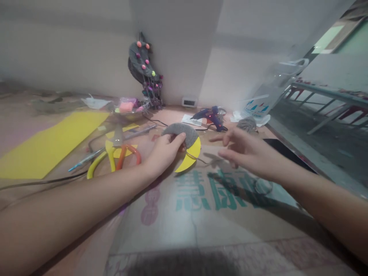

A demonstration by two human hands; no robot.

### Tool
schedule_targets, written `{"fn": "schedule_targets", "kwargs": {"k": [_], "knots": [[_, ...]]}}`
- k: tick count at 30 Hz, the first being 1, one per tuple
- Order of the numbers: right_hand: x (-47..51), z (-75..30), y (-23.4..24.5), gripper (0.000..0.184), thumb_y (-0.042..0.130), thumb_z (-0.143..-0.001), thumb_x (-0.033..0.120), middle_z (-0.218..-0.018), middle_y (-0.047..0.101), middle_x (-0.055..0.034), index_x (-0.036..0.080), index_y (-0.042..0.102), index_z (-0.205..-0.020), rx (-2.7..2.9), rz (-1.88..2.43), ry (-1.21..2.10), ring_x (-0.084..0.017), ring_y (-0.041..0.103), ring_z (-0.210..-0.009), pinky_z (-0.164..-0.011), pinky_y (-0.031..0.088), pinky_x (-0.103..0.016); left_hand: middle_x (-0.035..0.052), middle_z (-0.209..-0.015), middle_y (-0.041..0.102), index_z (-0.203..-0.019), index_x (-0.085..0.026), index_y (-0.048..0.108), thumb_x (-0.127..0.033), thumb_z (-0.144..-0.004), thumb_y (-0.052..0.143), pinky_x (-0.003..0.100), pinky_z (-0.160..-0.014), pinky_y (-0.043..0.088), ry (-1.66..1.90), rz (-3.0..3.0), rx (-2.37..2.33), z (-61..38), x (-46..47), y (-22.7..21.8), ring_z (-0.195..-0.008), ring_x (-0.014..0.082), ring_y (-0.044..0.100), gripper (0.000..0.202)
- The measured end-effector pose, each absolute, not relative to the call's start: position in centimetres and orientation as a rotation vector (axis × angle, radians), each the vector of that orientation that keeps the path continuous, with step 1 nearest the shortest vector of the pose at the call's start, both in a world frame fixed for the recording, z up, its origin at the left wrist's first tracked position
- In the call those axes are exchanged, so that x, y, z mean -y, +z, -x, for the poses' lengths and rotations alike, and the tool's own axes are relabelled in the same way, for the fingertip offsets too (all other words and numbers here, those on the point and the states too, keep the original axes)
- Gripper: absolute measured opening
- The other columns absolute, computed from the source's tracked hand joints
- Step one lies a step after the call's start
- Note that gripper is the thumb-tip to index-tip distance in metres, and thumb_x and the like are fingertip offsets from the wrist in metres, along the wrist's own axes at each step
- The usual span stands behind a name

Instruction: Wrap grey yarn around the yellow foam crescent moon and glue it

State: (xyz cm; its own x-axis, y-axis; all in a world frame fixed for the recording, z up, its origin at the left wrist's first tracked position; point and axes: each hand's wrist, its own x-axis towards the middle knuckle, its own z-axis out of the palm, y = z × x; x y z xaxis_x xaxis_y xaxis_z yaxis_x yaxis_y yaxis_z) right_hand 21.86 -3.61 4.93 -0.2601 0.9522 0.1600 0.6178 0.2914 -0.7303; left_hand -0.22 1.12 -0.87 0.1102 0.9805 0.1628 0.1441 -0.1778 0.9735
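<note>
My left hand [169, 149] pinches a yellow paper crescent [189, 161], its upper part covered in grey yarn [181, 131]. A loose strand of yarn trails from the crescent to the right, over the printed sheet. To the right of it, my right hand [241, 151] hovers with fingers apart and nothing visible in them. Scissors [115, 161] with yellow and orange handles lie left of my left hand, over a yellow paper scrap. At the back, a larger grey crescent [139, 63] dotted with coloured pompoms leans against the wall.
A blue glue gun [211, 117] lies behind the crescent, near a grey yarn ball [247, 124] and a clear plastic container [258, 99]. On the left are a yellow sheet [60, 143], a pen [86, 159] and a black cord. A small white device [189, 102] stands by the wall.
</note>
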Motion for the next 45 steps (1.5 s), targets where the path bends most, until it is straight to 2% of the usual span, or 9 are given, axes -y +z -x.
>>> {"fn": "schedule_targets", "kwargs": {"k": [3,7,9,14,19,25,30,38,45], "knots": [[4.1,-19.8,2.8,0.036,0.064,-0.080,0.048,-0.090,0.066,-0.0032,0.025,0.039,-0.093,1.793,1.311,1.275,-0.013,0.058,-0.053,-0.045,0.049,-0.029,0.0003,-0.067,0.061,-0.068,-0.017,0.059,-0.049,-0.083,0.053,0.023,-0.063,0.040,1.198,-1.515,-1.151,0.1,-1.1,-0.7,-0.066,0.0143,0.054,0.035],[4.0,-19.4,1.6,0.037,0.066,-0.078,0.043,-0.074,0.059,0.0034,0.024,0.043,-0.100,1.721,1.301,1.480,-0.010,0.053,-0.050,-0.041,0.045,-0.022,0.0007,-0.067,0.061,-0.067,-0.018,0.058,-0.048,-0.082,0.054,0.023,-0.064,0.040,1.204,-1.508,-1.135,0.1,-1.1,-0.8,-0.066,0.0145,0.055,0.034],[3.7,-19.7,1.7,0.031,0.065,-0.079,0.041,-0.064,0.055,0.0051,0.021,0.051,-0.100,1.760,1.351,1.396,-0.008,0.050,-0.049,-0.041,0.040,-0.020,0.0011,-0.067,0.061,-0.066,-0.018,0.058,-0.050,-0.082,0.053,0.024,-0.063,0.040,1.194,-1.515,-1.156,0.1,-1.2,-0.9,-0.066,0.0148,0.055,0.036],[3.0,-20.7,1.7,0.026,0.064,-0.081,0.044,-0.068,0.062,-0.0003,0.018,0.063,-0.086,1.774,1.473,1.101,-0.010,0.053,-0.053,-0.046,0.038,-0.022,0.0012,-0.067,0.061,-0.066,-0.018,0.058,-0.052,-0.082,0.053,0.025,-0.064,0.040,1.147,-1.541,-1.182,0.2,-1.3,-1.3,-0.067,0.0158,0.056,0.038],[2.6,-21.0,1.2,0.028,0.062,-0.082,0.047,-0.054,0.053,0.0038,0.018,0.063,-0.084,1.780,1.522,1.064,-0.008,0.043,-0.041,-0.041,0.033,-0.023,0.0019,-0.069,0.066,-0.061,-0.019,0.058,-0.051,-0.082,0.052,0.025,-0.063,0.039,1.093,-1.583,-1.236,0.2,-0.8,-0.9,-0.066,0.0162,0.057,0.039],[2.2,-21.2,1.0,0.029,0.061,-0.081,0.046,-0.062,0.060,0.0003,0.018,0.064,-0.084,1.812,1.531,0.935,-0.011,0.050,-0.050,-0.045,0.037,-0.023,0.0023,-0.065,0.067,-0.062,-0.019,0.063,-0.050,-0.081,0.052,0.027,-0.059,0.039,1.034,-1.633,-1.281,0.1,-0.6,-0.8,-0.065,0.0187,0.058,0.037],[2.1,-21.4,0.8,0.025,0.061,-0.082,0.044,-0.065,0.063,-0.0003,0.019,0.066,-0.083,1.829,1.517,0.863,-0.013,0.054,-0.053,-0.048,0.040,-0.024,0.0001,-0.050,0.058,-0.059,-0.020,0.064,-0.045,-0.080,0.054,0.028,-0.060,0.041,1.025,-1.648,-1.216,-0.2,-0.6,-1.0,-0.060,0.0193,0.056,0.034],[2.3,-21.1,1.1,0.023,0.058,-0.084,0.040,-0.064,0.063,0.0000,0.019,0.066,-0.083,1.895,1.536,0.756,-0.014,0.054,-0.054,-0.051,0.041,-0.026,0.0006,-0.053,0.059,-0.057,-0.021,0.062,-0.044,-0.081,0.053,0.028,-0.060,0.041,1.031,-1.706,-1.170,-0.1,-0.5,-1.2,-0.060,0.0187,0.055,0.035],[5.5,-20.2,2.2,0.019,0.052,-0.092,0.030,-0.071,0.067,-0.0020,0.021,0.065,-0.083,2.308,1.127,0.335,-0.014,0.057,-0.060,-0.055,0.042,-0.025,0.0014,-0.061,0.063,-0.058,-0.019,0.057,-0.050,-0.082,0.049,0.028,-0.060,0.039,0.989,-1.692,-1.282,0.1,-1.1,-1.3,-0.063,0.0180,0.056,0.039]]}}
